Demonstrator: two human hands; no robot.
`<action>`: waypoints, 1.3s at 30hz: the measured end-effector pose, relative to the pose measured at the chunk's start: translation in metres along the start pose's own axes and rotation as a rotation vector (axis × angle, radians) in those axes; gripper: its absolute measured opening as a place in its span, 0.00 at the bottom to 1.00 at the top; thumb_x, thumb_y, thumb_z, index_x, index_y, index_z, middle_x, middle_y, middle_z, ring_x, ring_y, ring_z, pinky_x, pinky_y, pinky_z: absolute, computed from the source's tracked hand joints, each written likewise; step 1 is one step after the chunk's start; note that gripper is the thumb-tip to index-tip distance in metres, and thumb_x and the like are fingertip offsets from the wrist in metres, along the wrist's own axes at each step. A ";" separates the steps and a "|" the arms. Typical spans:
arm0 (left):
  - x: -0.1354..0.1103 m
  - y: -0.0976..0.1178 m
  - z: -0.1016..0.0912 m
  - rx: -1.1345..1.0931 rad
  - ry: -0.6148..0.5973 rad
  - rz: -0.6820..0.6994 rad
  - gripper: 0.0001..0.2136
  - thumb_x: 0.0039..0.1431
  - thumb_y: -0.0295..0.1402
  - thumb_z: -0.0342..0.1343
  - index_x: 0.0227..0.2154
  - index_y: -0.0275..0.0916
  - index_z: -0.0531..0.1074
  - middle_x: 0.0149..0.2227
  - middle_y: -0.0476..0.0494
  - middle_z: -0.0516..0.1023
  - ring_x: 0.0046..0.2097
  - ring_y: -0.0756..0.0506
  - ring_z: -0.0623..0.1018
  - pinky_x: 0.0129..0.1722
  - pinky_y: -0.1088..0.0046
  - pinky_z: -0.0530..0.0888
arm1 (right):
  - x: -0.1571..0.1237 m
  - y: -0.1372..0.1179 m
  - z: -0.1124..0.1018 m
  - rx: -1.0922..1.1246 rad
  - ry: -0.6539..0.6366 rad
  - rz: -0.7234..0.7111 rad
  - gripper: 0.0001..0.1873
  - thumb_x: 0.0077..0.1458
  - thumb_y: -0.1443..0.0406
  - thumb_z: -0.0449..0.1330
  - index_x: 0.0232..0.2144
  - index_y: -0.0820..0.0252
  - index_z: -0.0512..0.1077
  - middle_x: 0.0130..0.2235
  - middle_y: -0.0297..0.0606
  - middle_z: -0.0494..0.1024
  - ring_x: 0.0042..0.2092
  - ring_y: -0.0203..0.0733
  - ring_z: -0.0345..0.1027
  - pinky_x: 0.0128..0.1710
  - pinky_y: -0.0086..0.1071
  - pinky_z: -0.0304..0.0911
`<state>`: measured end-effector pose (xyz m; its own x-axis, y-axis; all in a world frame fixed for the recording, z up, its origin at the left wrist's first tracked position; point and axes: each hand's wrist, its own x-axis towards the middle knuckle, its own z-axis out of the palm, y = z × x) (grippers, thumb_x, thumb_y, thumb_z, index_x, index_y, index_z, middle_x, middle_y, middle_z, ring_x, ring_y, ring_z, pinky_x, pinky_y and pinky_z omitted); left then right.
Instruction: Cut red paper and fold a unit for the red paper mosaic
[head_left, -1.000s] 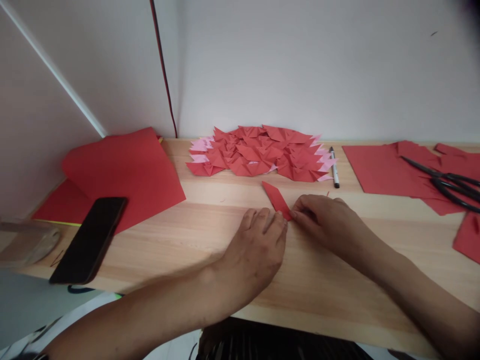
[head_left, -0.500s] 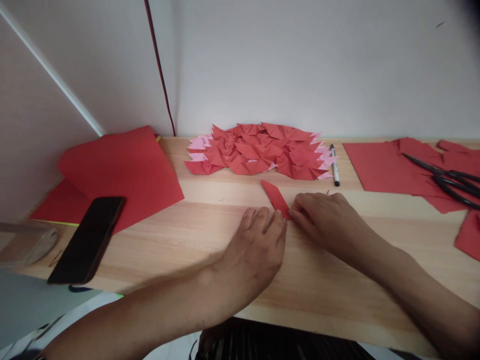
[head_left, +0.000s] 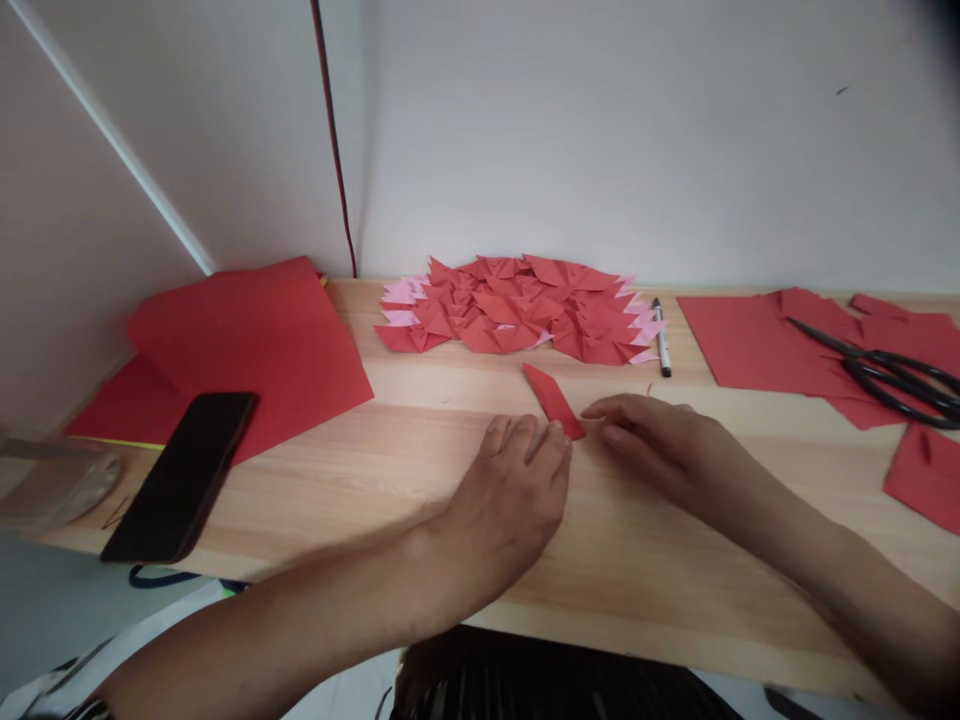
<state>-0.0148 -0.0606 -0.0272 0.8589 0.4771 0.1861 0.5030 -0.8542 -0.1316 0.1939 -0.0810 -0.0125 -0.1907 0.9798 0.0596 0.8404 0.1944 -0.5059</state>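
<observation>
OK, LH (head_left: 511, 482) on ppr strip (head_left: 550, 396)

Folded strip (head_left: 553, 402): plain bright red. Heap of folded pieces (head_left: 517, 308): red, pale pink points showing at both ends. Large sheets (head_left: 262, 340) at left: red, thin yellow edge beneath. Cut sheets (head_left: 735, 345) at right: red, slightly duller. Worktop (head_left: 337, 490): pale tan, streaked with wood grain. Phone (head_left: 180, 478): black. Scissors (head_left: 874, 372): black handles, dark blades. Pen (head_left: 662, 342): white barrel, black ends. Wall (head_left: 600, 130): greyish white.
</observation>
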 end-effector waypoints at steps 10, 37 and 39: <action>-0.001 0.001 0.000 -0.007 -0.012 0.002 0.19 0.63 0.23 0.42 0.56 0.29 0.62 0.56 0.35 0.65 0.54 0.37 0.64 0.53 0.55 0.61 | -0.031 -0.004 0.019 -0.480 0.202 -0.308 0.18 0.61 0.72 0.46 0.49 0.61 0.70 0.45 0.44 0.75 0.43 0.48 0.68 0.41 0.41 0.58; 0.000 0.000 -0.002 -0.023 0.010 0.002 0.18 0.64 0.24 0.40 0.55 0.28 0.63 0.53 0.34 0.68 0.53 0.38 0.65 0.53 0.54 0.62 | -0.035 -0.013 0.033 -0.586 0.137 -0.273 0.25 0.54 0.78 0.48 0.54 0.66 0.65 0.51 0.49 0.70 0.48 0.51 0.63 0.42 0.42 0.66; -0.001 0.000 -0.002 -0.012 0.017 0.004 0.18 0.64 0.24 0.40 0.55 0.28 0.63 0.53 0.35 0.68 0.54 0.38 0.65 0.53 0.54 0.62 | -0.035 -0.010 0.032 -0.538 0.109 -0.259 0.27 0.55 0.78 0.48 0.56 0.64 0.63 0.52 0.48 0.69 0.49 0.49 0.62 0.44 0.42 0.65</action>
<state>-0.0157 -0.0612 -0.0257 0.8594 0.4699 0.2017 0.4979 -0.8588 -0.1207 0.1761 -0.1192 -0.0376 -0.3941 0.8913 0.2244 0.9176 0.3953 0.0414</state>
